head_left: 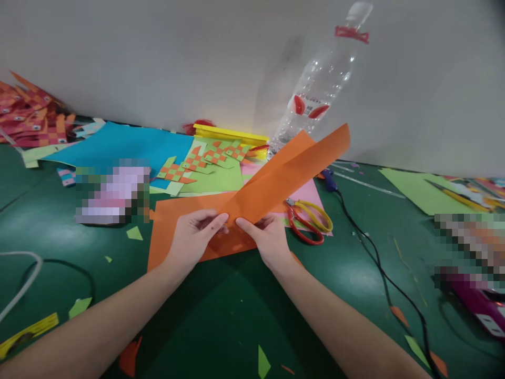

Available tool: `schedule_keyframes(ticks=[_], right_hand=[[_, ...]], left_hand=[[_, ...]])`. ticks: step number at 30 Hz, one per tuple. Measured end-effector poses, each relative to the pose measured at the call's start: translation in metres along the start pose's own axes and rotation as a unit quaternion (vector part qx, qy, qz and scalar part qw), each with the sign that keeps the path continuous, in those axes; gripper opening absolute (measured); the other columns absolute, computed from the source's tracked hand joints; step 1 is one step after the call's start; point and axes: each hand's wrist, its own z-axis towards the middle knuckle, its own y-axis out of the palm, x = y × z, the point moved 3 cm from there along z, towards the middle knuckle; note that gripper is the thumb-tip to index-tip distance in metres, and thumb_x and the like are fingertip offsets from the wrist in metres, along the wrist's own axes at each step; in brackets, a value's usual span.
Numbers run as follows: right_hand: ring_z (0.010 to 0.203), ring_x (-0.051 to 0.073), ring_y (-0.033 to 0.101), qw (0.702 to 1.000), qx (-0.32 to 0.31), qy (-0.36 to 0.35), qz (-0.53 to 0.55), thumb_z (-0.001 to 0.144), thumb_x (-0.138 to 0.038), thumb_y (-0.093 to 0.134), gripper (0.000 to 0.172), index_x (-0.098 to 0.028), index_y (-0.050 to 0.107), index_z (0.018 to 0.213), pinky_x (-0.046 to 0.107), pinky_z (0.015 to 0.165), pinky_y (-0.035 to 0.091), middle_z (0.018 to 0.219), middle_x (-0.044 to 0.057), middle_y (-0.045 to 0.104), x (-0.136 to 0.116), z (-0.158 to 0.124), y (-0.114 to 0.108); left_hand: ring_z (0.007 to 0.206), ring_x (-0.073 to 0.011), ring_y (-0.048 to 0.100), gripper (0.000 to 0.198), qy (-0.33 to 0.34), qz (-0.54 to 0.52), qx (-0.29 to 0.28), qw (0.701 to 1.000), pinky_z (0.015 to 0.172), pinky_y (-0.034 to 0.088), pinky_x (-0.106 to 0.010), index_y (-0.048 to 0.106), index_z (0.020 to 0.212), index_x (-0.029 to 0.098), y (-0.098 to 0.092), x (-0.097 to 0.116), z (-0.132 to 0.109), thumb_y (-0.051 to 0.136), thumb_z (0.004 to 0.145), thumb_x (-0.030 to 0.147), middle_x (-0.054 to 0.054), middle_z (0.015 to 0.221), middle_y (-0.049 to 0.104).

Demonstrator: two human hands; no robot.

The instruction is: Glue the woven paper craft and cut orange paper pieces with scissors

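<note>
Both my hands pinch the near end of a folded strip of orange paper (288, 181), which slants up and away to the right. My left hand (195, 234) has thumb and fingers closed on its left corner. Close beside it, my right hand (270, 237) grips the same end, thumb on top. Under my hands lies a larger sheet of orange paper (168, 221) on the green table. Just right of my right hand are scissors (310, 221) with red and yellow handles, resting on pink paper.
A clear plastic bottle (315, 95) leans at the wall. Woven paper fish (216, 155) lie on green paper beside a blue sheet (126, 145). More red-orange fish (31, 113) are piled far left. A black cable (374, 252) crosses the right side; paper scraps (263, 362) lie about.
</note>
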Motion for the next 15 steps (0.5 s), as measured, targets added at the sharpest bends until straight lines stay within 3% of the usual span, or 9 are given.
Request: schedule_keyframes(ticks=[15], right_hand=[[0.087, 0.025, 0.073, 1.0, -0.001, 0.003, 0.0, 0.068, -0.035, 0.08, 0.026, -0.021, 0.074, 0.089, 0.041, 0.082, 0.059, 0.093, 0.007, 0.077, 0.0006, -0.0005, 0.0001]], left_hand=[[0.058, -0.0146, 0.066, 0.023, 0.009, 0.036, 0.026, 0.999, 0.064, 0.054, -0.024, 0.066, 0.066, 0.017, -0.0032, -0.0025, 0.0001, 0.072, 0.076, 0.037, 0.0, 0.058, 0.067]])
